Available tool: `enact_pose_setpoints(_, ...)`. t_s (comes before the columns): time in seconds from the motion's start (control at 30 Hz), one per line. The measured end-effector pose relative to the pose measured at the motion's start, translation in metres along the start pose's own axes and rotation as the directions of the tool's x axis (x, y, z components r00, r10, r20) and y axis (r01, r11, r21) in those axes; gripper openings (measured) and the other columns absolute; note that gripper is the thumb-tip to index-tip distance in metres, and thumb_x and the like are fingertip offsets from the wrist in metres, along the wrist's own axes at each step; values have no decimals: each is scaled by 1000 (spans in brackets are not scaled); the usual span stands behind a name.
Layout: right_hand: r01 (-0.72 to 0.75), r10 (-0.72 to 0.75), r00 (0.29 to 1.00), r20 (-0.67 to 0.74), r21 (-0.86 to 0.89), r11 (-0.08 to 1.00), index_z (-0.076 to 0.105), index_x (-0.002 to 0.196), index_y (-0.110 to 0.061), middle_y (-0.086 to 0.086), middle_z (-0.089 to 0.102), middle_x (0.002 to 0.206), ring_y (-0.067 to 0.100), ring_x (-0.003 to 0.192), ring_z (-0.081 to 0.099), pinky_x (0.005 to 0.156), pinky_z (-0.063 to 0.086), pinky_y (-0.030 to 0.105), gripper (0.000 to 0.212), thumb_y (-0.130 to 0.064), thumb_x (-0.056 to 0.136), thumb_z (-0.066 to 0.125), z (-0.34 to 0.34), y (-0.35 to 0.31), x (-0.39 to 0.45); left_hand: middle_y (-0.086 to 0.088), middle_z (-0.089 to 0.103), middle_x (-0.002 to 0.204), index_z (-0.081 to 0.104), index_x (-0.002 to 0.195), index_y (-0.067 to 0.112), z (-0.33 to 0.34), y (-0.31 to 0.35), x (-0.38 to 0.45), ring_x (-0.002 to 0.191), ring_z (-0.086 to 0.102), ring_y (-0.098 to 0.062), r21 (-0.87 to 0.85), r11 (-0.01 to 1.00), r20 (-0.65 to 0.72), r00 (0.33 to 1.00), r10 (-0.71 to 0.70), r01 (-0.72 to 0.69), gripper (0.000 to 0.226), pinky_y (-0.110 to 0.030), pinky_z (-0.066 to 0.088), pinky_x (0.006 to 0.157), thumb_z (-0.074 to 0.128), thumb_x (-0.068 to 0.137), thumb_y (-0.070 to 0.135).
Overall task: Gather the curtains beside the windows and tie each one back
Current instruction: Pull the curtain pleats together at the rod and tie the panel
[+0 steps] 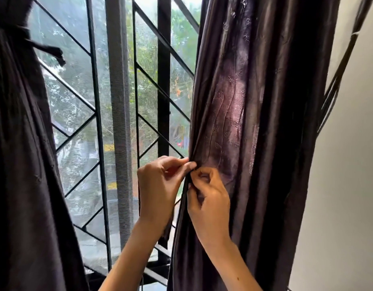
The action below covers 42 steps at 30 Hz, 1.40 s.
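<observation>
One head-worn wide-angle view faces a barred window (pixel 122 101) at close range, tilted slightly downward. The right curtain (pixel 254 122) fills the near right, the left curtain (pixel 19 164) the left edge, both hands low centre.

right curtain (pixel 254 122): dark purple, hanging loose, untied | left curtain (pixel 19 143): gathered, tied back

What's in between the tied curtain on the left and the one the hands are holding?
In the head view, between the left curtain and the right curtain stands the window's black metal grille with a grey mesh screen; trees show beyond.
</observation>
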State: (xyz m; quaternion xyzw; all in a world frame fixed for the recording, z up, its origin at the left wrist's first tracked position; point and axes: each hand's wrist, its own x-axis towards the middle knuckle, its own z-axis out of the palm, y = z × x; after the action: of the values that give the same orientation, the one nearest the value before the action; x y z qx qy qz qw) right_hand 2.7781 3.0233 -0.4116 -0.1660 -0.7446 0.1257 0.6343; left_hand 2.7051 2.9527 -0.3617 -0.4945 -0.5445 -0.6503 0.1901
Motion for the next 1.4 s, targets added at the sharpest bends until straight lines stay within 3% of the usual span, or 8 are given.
enact_pose_setpoints(0.2, -14, 26, 993, -112, 104, 994, 64, 122, -20, 2, 44, 136, 11, 127, 43, 102, 43, 40, 34, -24, 89, 55, -7, 11, 9, 12, 65, 56, 74, 72, 20, -1, -10, 12, 52, 58, -1, 41, 997, -44, 997, -60, 61, 8, -19, 47, 53, 81, 72, 17)
enact_pose_setpoints(0.3, -181, 187, 958, -216, 47, 982, 22, 150, -22, 4, -1, 160, 15, 147, -2, 119, 12, 40, 77, -48, 88, 59, -11, 24, 19, 3, 70, 62, 73, 71, 22, -3, -23, 19, 60, 65, -10, -124, 967, 9, 975, -222, 221, 11, -30, 57, 65, 82, 71, 14)
enact_pose_setpoints(0.4, -340, 360, 931, -55, 226, 913, -1, 151, -28, 0, 4, 160, 5, 145, 5, 116, 12, 27, 106, -66, 74, 61, -9, 27, 28, -9, 73, 69, 73, 69, 19, -2, -26, 22, 67, 68, -23, -277, 904, 73, 945, -319, 326, 13, -43, 59, 71, 80, 71, 7)
enact_pose_setpoints(0.57, -397, 465, 885, 32, 574, 716, 54, 123, -14, -1, 68, 102, 0, 91, 66, 86, 50, 20, 51, -15, 77, 77, -4, 27, 42, 6, 71, 61, 73, 61, 29, 2, -27, 25, 57, 64, -8, -219, 928, 82, 953, -290, 301, 23, -27, 57, 62, 81, 70, 9)
enact_pose_setpoints(0.73, -72, 88, 918, -386, 56, 996, 67, 86, -7, -1, 63, 84, 11, 76, 60, 71, 49, 24, 18, -1, 73, 77, -2, 17, 27, 11, 66, 57, 75, 71, 15, 9, -18, 18, 51, 56, 11, 18, 997, 0, 997, -80, 80, 9, -5, 42, 55, 81, 69, 9)
enact_pose_setpoints(0.93, 45, -82, 986, -148, -240, 970, 70, 105, -16, 0, 61, 104, 20, 89, 64, 70, 47, 26, 34, 2, 76, 66, 2, 12, 6, 13, 66, 61, 76, 75, 15, 10, -22, 12, 56, 60, 6, 10, 999, 35, 999, 40, -40, 8, -9, 45, 55, 81, 71, 10)
enact_pose_setpoints(1.17, -5, 9, 998, 57, -78, 997, 68, 105, -16, -7, 51, 109, 6, 89, 55, 69, 45, 21, 38, -42, 95, 40, -3, 6, 7, 4, 73, 68, 76, 78, 18, 5, -23, 12, 61, 70, -21, -169, 981, 102, 992, -74, 90, 6, -41, 56, 55, 78, 75, 14)
enact_pose_setpoints(1.4, -111, 115, 993, -30, 114, 987, 75, 97, -14, -13, 64, 83, -2, 69, 61, 61, 44, 6, 16, -17, 82, 74, -16, 8, 19, 0, 74, 69, 76, 77, 19, 8, -17, 10, 68, 72, -18, -288, 926, 142, 967, -211, 244, 11, -37, 60, 66, 78, 74, 9)
